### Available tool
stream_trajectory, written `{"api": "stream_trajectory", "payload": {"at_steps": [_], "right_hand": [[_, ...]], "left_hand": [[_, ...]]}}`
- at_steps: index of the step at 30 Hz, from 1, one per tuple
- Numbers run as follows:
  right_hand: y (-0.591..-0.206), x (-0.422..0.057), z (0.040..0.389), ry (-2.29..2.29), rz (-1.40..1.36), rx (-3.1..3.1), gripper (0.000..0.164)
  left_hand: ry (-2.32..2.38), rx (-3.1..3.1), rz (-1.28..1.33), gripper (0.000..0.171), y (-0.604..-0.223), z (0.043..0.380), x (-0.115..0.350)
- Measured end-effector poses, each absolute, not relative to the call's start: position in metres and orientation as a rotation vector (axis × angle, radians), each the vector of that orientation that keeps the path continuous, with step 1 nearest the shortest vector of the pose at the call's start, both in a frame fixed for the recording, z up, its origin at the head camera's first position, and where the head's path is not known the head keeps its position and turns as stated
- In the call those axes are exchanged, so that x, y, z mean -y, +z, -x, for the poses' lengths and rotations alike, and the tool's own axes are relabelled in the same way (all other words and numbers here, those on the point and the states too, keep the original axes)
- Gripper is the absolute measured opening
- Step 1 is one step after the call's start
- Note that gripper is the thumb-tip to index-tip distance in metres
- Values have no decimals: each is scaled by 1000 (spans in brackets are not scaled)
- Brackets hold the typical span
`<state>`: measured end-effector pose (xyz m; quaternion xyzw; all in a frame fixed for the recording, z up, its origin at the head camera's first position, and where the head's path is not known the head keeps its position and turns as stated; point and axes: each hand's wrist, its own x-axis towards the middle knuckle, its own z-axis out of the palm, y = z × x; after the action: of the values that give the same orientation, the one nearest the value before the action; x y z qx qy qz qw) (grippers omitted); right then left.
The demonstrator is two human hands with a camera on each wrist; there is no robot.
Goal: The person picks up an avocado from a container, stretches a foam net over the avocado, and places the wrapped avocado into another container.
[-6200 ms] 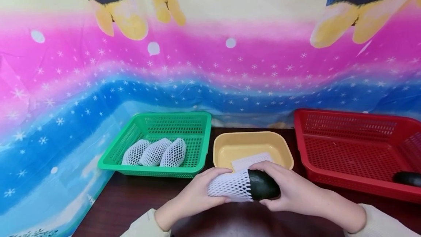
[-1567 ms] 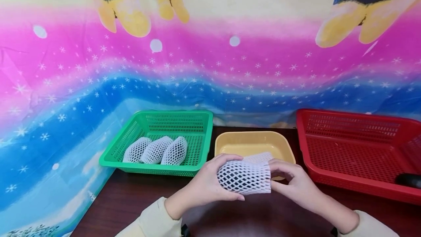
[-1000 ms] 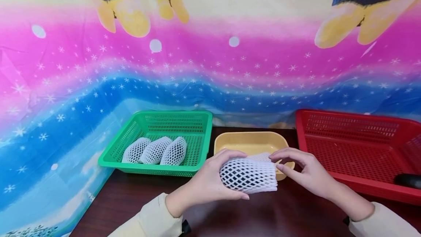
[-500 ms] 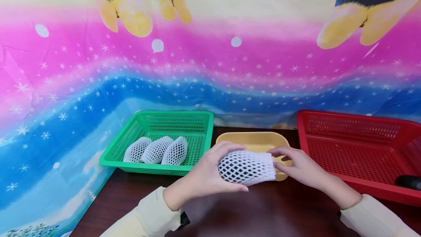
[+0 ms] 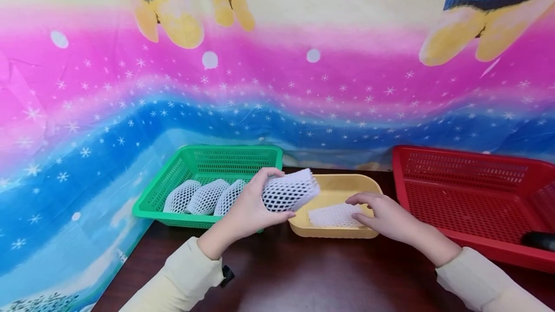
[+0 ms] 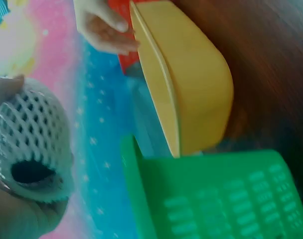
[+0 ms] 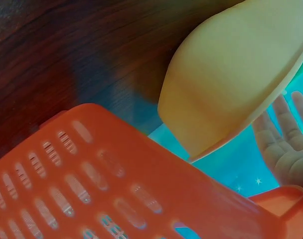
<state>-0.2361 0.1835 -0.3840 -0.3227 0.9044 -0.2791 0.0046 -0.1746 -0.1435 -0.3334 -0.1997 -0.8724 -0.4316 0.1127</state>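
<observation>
My left hand (image 5: 247, 211) grips a dark green oval fruit or vegetable in a white foam net sleeve (image 5: 288, 191), raised between the green basket and the yellow tray. In the left wrist view, the net's open end (image 6: 34, 174) shows the dark body inside. My right hand (image 5: 388, 215) is over the right side of the yellow tray (image 5: 338, 232), fingers loosely bent and holding nothing. Just left of its fingertips, a flat white foam net sleeve (image 5: 329, 215) lies in the tray; contact cannot be told. The right wrist view shows that hand's fingers (image 7: 288, 122) spread.
At the left stands a green basket (image 5: 173, 219) with three netted pieces (image 5: 207, 197) in a row. A red basket (image 5: 459, 242) at the right has a dark oblong piece (image 5: 538, 240) at its right edge. Dark wooden table (image 5: 303, 273) lies in front; a printed cloth (image 5: 277, 81) hangs behind.
The net was pulled over the whole dark piece. My right hand has let go of its end and stays over the tray. My left hand has carried the netted piece left and up.
</observation>
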Motion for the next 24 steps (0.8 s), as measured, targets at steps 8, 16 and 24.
{"api": "stream_trajectory", "payload": {"at_steps": [8, 16, 24], "right_hand": [[-388, -181, 238, -856, 1011, -2848, 30], [-379, -182, 228, -816, 1058, -2925, 31], [-365, -196, 218, -816, 1113, -3008, 33]], "left_hand": [[-1251, 2603, 264, 72, -343, 191, 168], [-1042, 2734, 68, 74, -351, 201, 186], [-873, 2895, 12, 75, -362, 207, 194]]}}
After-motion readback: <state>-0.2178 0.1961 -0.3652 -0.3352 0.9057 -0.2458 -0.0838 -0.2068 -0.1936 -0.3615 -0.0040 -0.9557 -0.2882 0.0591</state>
